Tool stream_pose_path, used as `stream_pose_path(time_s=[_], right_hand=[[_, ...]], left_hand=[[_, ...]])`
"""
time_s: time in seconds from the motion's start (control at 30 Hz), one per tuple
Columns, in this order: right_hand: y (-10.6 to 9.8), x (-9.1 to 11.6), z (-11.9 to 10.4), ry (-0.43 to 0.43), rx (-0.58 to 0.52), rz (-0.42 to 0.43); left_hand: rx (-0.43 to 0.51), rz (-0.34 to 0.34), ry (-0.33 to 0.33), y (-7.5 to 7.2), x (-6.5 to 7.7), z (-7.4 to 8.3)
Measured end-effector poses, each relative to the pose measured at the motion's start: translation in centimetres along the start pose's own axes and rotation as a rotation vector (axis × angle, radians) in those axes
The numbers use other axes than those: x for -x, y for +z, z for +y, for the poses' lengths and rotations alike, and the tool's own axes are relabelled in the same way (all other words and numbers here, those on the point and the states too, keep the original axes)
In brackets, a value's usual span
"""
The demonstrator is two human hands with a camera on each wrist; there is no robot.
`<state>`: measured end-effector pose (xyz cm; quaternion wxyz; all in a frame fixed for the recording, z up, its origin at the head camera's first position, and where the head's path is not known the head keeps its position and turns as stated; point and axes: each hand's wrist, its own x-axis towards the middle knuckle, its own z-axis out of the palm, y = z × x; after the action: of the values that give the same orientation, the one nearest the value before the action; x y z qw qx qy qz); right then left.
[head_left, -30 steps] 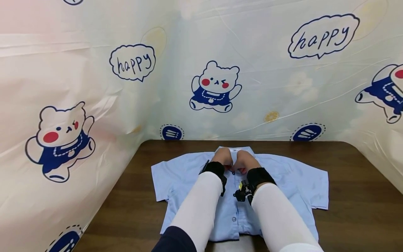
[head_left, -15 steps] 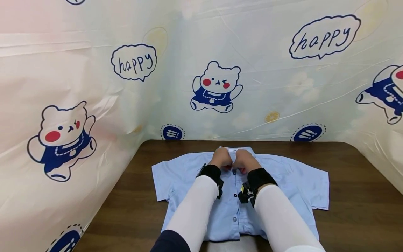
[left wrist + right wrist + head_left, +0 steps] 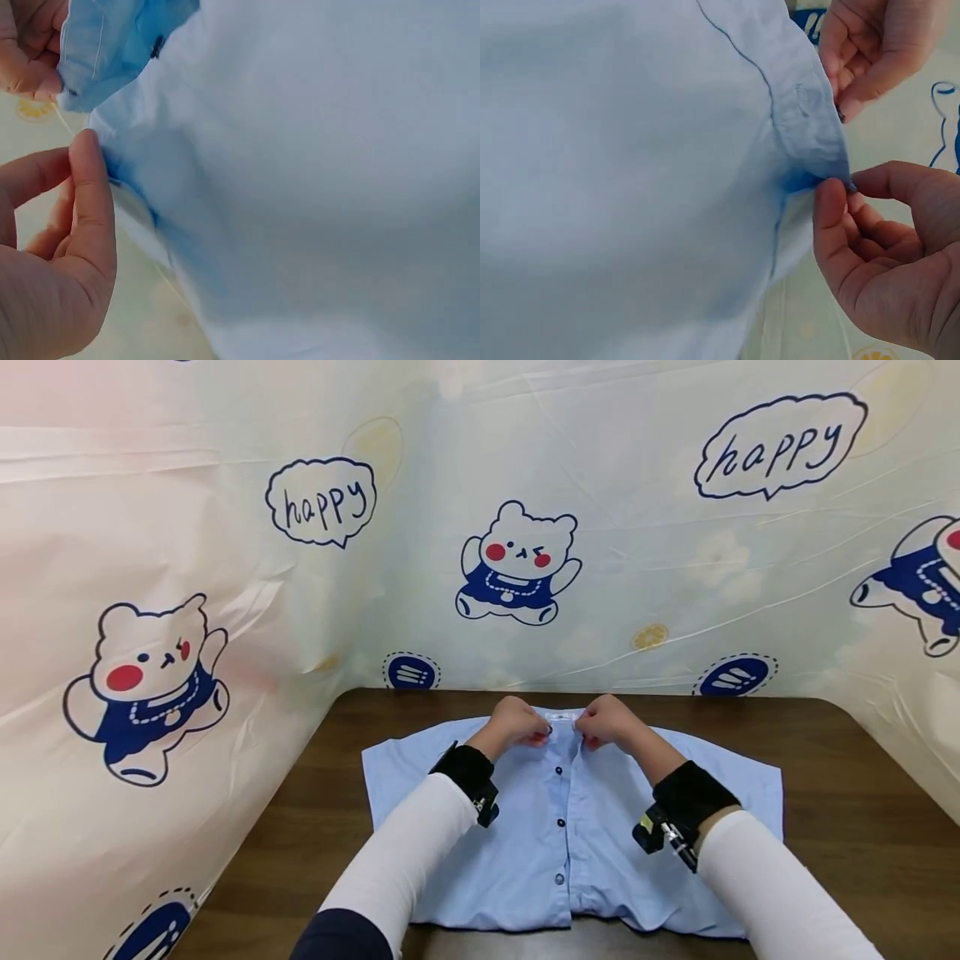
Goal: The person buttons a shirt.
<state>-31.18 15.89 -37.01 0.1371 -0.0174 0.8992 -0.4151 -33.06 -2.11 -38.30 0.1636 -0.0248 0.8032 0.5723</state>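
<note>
A light blue short-sleeved shirt (image 3: 517,852) lies spread out, front up, its collar (image 3: 562,717) at the far end. Dark buttons, one of them a middle button (image 3: 561,822), run down the placket. At the left side of the neck opening, my left hand (image 3: 517,724) pinches the shirt's edge. My right hand (image 3: 609,724) pinches the opposite edge, a small gap from the left. Seen from the right wrist, thumb and index finger of the right hand (image 3: 900,262) grip the corner of the band near a buttonhole (image 3: 802,100). A dark button (image 3: 841,116) shows at the left thumb.
The shirt rests on a dark brown wooden table (image 3: 300,860). Behind and beside it hangs a pale curtain (image 3: 420,568) printed with bears and "happy" bubbles. Black straps with small cameras, like the right strap (image 3: 692,802), sit on both wrists.
Both hands were close together over the upper placket. They have moved apart and up toward the collar, each with a shirt edge, and the upper front now gapes between them.
</note>
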Motion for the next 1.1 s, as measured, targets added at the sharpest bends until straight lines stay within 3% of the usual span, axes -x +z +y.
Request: stream_pose_path(time_s=[0.1, 0.23, 0.57, 0.8, 1.1], right_hand=[[0.0, 0.7, 0.0, -0.006, -0.082, 0.026], [0.6, 1.5, -0.2, -0.025, -0.176, 0.054], [1.5, 2.3, -0.2, -0.081, -0.223, 0.075], [1.8, 2.3, 0.3, -0.136, -0.223, 0.028], [1.5, 2.2, 0.6, -0.191, -0.258, -0.031]], left_hand=[[0.133, -0.013, -0.021, 0.1, 0.4, 0.2], [0.226, -0.039, -0.044, 0.4, 0.8, 0.2], [0.197, -0.099, -0.072, 1.1, 1.7, 0.2], [0.233, -0.11, -0.094, 1.3, 1.9, -0.2], [0.279, -0.199, -0.131, 0.6, 2.0, -0.2]])
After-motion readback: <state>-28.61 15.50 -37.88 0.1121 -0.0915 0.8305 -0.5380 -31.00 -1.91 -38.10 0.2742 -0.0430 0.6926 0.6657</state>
